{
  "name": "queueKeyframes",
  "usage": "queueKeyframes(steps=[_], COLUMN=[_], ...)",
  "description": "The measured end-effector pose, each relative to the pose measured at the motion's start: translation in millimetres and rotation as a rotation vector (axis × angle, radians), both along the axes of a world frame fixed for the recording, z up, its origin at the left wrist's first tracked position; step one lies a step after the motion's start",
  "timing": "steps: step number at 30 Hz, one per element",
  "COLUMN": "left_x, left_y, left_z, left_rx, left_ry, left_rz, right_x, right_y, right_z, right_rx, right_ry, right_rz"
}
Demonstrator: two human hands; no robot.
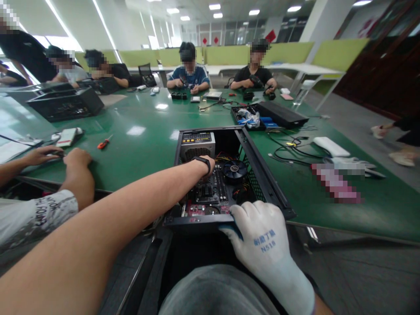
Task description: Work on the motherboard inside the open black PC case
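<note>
An open black computer case (264, 177) lies on the green table (147, 148) in front of me. Inside it are a power supply (197, 144), a round CPU fan (234, 169) and a motherboard (210, 194). My bare left arm, with a black wristband, reaches into the case. My left hand (210, 166) is down beside the fan, and its fingers are hidden behind the wrist. My right hand (262, 236), in a white glove, has its fingers curled over the near edge of the case.
A neighbour's arms (77, 164) rest on the table at the left, near a red screwdriver (104, 142). Another black case (65, 103) stands at the far left and an open one (269, 116) behind mine. Black cables (292, 151) and a white box (331, 146) lie to the right. Several people sit across the table.
</note>
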State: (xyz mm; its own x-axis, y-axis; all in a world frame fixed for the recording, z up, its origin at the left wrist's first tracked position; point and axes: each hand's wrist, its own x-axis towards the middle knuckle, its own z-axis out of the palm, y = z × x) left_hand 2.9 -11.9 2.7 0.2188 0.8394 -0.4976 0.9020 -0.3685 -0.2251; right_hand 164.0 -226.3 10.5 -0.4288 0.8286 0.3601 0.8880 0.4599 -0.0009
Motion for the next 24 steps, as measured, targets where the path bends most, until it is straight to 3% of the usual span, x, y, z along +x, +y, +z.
queueKeyframes(steps=[15, 24], left_x=[2, 0], left_y=[-10, -2], left_z=[11.4, 2.0], left_rx=[0.013, 0.022], left_ry=[0.012, -0.04], left_rz=[-0.008, 0.048], right_x=[1, 0], right_y=[0, 1], right_z=[-0.9, 1.6], right_rx=[0.0, 0.002], right_ry=[0.01, 0.005], right_rz=[0.013, 0.002])
